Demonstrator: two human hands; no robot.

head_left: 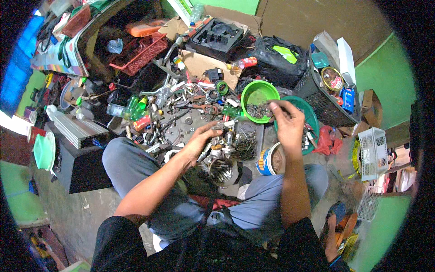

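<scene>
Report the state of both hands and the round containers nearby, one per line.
Left hand: fingers curled, grip unclear
Right hand: fingers bent, grip unclear
Light green bowl: open, partly filled
Dark green basin: open, partly hidden
Blue-and-white tub: open, contents unclear
Small round pot: open, partly filled

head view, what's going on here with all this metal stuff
A seated person is handling small metal parts. The left hand is at a cluster of metal fittings, and the right hand is at the edge of a bright green bowl with small pieces inside. Whether either hand grips anything is hard to tell. A blue-and-white tub stands beside the right forearm.
</scene>
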